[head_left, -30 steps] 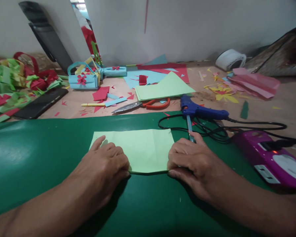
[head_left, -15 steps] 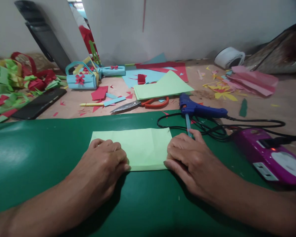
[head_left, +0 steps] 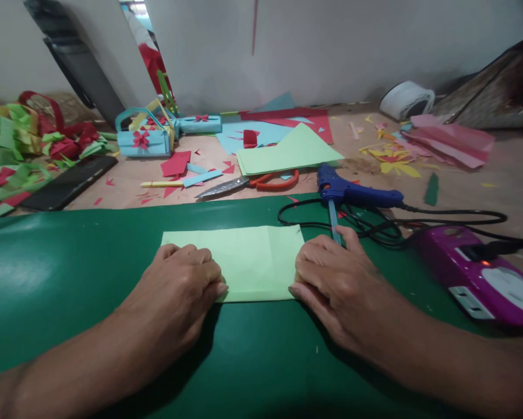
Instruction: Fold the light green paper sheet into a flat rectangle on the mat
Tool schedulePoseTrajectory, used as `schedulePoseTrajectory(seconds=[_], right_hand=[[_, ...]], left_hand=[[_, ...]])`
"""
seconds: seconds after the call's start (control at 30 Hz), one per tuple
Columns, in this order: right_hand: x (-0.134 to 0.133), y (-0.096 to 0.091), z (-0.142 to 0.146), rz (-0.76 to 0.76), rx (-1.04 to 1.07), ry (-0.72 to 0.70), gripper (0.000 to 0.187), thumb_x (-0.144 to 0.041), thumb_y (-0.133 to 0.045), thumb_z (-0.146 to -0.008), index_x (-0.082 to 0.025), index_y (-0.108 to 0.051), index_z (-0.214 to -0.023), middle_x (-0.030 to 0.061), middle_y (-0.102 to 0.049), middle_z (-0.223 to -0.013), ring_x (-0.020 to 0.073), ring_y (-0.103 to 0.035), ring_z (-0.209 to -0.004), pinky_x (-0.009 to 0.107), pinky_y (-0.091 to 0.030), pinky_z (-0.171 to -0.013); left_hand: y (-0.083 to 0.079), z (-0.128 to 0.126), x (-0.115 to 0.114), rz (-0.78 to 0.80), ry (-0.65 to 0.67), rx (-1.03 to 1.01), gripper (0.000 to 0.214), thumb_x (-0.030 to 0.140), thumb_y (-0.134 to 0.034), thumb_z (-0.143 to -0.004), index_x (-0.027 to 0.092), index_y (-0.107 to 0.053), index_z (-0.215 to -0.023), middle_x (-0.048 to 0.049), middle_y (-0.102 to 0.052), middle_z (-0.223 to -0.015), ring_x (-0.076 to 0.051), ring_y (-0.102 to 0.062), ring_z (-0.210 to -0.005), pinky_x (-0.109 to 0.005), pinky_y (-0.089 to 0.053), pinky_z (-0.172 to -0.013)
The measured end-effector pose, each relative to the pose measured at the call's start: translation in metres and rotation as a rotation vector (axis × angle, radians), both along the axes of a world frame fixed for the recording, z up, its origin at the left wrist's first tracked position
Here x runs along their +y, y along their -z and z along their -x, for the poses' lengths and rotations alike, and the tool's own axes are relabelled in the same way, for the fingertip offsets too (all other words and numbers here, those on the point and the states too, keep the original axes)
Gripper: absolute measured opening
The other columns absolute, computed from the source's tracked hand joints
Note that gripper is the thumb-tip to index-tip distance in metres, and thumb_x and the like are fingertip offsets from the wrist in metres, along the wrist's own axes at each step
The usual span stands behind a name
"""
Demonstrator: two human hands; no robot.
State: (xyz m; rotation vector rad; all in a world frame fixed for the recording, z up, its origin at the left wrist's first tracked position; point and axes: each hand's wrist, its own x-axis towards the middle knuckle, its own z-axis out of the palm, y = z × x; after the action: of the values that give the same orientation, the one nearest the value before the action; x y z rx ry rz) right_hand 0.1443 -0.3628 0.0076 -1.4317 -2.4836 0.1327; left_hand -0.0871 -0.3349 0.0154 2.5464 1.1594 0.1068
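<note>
I have my left hand (head_left: 180, 285) and right hand (head_left: 331, 279) curled, knuckles pressing either end of the folded light green paper (head_left: 248, 262) flat on the green mat (head_left: 69, 273), pinning its near edge so the crease sets.

Your left hand (head_left: 180, 288) and right hand (head_left: 335, 279) rested on the sheet's (head_left: 253, 262) near corners, the sheet lying on the mat (head_left: 69, 273). Behind it lay the scissors (head_left: 248, 185); the glue gun (head_left: 353, 195) lay behind your right hand, the charger (head_left: 475, 273) to its right.
</note>
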Motion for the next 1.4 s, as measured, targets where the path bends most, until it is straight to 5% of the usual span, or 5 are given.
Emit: schedulePoseTrajectory(seconds=[0.63,0.87,1.4], right_hand=[[-0.002,0.001,0.003,-0.078,-0.101,-0.017,0.024,-0.018,-0.043,-0.084,-0.019,-0.046,-0.060,-0.0002,-0.046,-0.066,0.0162,-0.037,-0.067,0.044,-0.023,-0.084],[-0.001,0.005,0.000,-0.088,-0.094,-0.031,0.025,-0.019,-0.041,-0.085,-0.019,-0.046,-0.060,-0.0006,-0.045,-0.066,0.0159,-0.037,-0.067,0.044,-0.022,-0.086],[-0.002,-0.010,-0.001,0.121,-0.096,-0.017,0.020,-0.017,-0.040,-0.084,-0.018,-0.048,-0.066,0.0025,-0.049,-0.078,0.0183,-0.041,-0.077,0.046,-0.022,-0.089]], left_hand=[[0.007,0.002,-0.004,-0.152,0.053,0.070,0.033,0.019,-0.030,-0.090,0.018,-0.053,-0.066,-0.0022,-0.050,-0.069,-0.017,-0.039,-0.068,-0.038,-0.021,-0.069],[0.003,-0.002,0.001,-0.063,0.016,0.148,0.031,0.026,-0.034,-0.088,0.017,-0.054,-0.067,-0.0038,-0.052,-0.072,-0.018,-0.041,-0.069,-0.038,-0.023,-0.069],[0.013,0.003,-0.001,-0.141,0.016,-0.006,0.030,0.025,-0.034,-0.090,0.018,-0.052,-0.067,-0.0025,-0.051,-0.070,-0.017,-0.041,-0.067,-0.039,-0.025,-0.074]])
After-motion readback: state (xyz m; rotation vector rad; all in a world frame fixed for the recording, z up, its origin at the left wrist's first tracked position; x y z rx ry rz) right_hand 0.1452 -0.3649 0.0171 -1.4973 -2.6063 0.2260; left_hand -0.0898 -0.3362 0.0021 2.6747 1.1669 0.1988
